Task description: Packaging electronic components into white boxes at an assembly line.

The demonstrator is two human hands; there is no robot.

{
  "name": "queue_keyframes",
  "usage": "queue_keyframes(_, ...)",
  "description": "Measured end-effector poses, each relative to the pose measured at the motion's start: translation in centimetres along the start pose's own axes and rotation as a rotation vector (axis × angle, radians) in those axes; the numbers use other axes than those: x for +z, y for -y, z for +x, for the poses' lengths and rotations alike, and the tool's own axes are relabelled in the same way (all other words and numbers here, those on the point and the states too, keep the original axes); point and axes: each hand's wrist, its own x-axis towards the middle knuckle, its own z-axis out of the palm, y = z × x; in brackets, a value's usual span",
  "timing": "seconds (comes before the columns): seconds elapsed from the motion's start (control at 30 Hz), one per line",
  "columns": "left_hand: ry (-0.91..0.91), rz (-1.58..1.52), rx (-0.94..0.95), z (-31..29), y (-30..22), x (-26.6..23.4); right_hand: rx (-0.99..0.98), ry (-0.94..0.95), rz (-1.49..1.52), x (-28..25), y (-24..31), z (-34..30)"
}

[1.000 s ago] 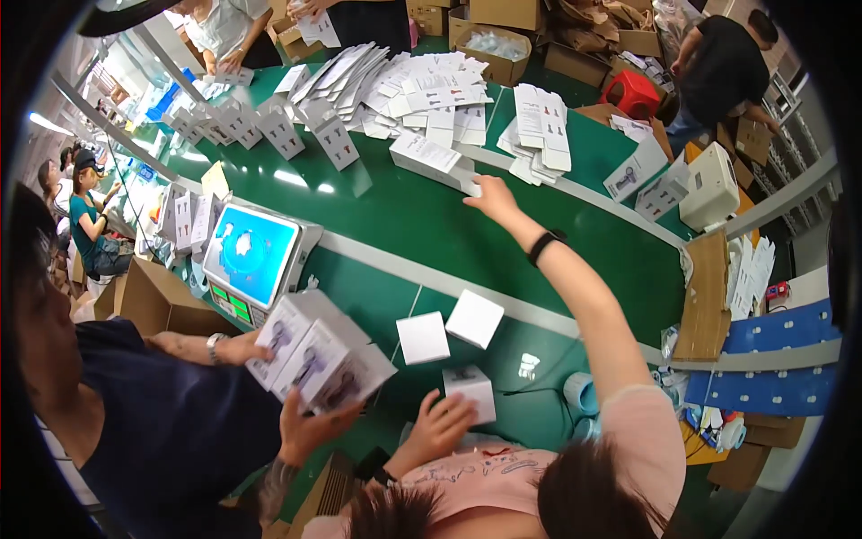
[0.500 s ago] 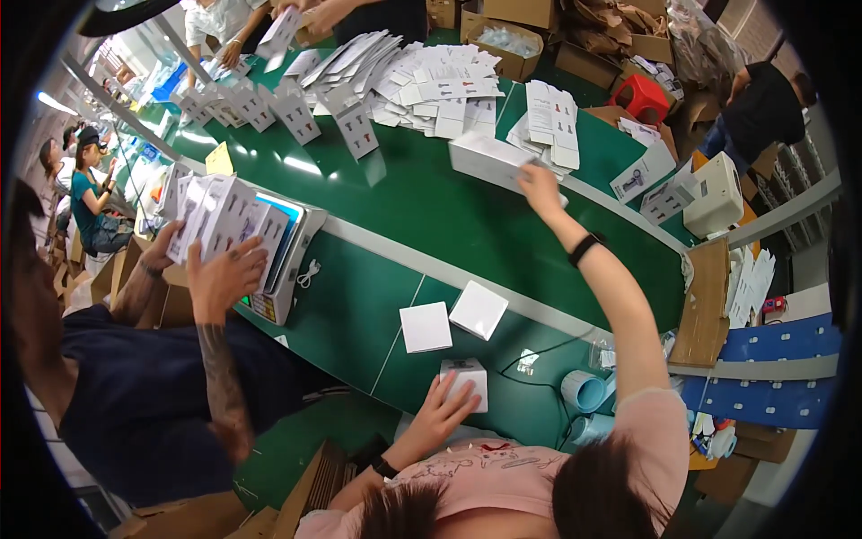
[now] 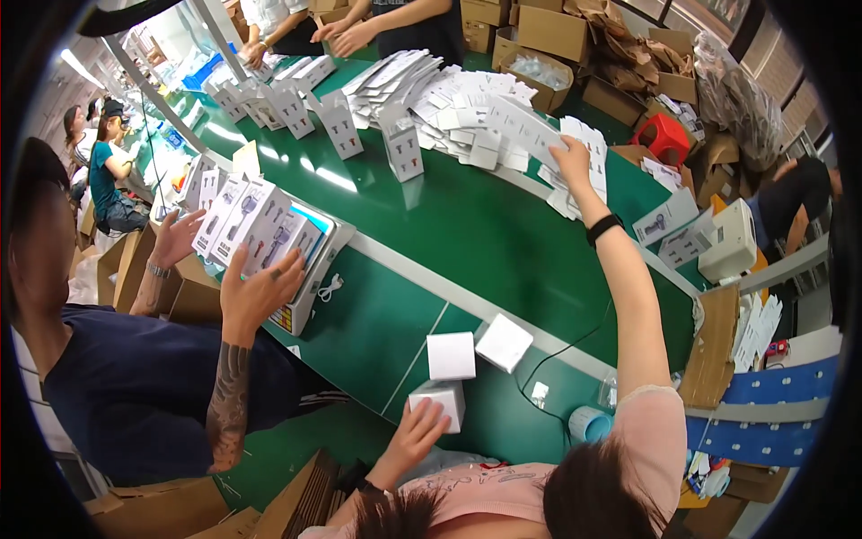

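Note:
My right hand [image 3: 572, 163] is stretched far across the green table, its fingers closed on the near end of a long white carton [image 3: 519, 128]. That carton is raised and slanted against the heap of flat white cartons [image 3: 476, 99]. Close to my body, my left hand [image 3: 420, 433] has its fingers bent over a white box [image 3: 442, 400] and its thumb is hidden. Just beyond that box stand two more plain white boxes, one directly behind it [image 3: 451, 357] and one to the right [image 3: 504, 343].
To my left, a co-worker handles printed cartons [image 3: 250, 220] over a scale [image 3: 316, 287]. Upright cartons [image 3: 337, 126] line the far table [image 3: 467, 216]. At right are a blue roll [image 3: 590, 422], a black cable [image 3: 539, 364], a white machine [image 3: 729, 241] and a red stool [image 3: 663, 136].
My right hand has lifted the long carton off the table toward the heap. My left hand has shifted its box left, close against another box. The whole view has turned somewhat.

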Motion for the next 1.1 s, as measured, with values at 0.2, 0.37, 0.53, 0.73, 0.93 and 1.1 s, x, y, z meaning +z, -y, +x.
queue_keyframes(0.2, 0.066, -0.194, -0.076, 0.9, -0.9, 0.3, 0.049, 0.276, -0.277, 7.9, 1.2, 5.1)
queue_keyframes(0.37, 0.053, -0.216, -0.089, 0.8, -0.5, 0.8, -0.418, 0.323, -0.136, 15.8, 9.3, 2.2)
queue_keyframes(0.53, 0.078, -0.274, -0.121, 1.2, 0.5, -0.3, -0.654, 0.237, 0.046, 19.2, 11.9, 0.7)
queue_keyframes(0.73, 0.042, -0.03, -0.043, 1.7, 0.2, -0.5, -0.58, 0.175, -0.066, 9.7, 13.2, 0.6)
queue_keyframes(0.93, -0.249, -0.014, 0.08, 2.3, -2.5, -1.4, -0.564, 0.292, 0.04, -16.2, 21.3, -4.2)
queue_keyframes(1.1, -0.358, -0.508, 0.208, 7.3, -7.5, -1.2, -0.77, 0.418, 0.02, -29.0, 21.0, -13.5)
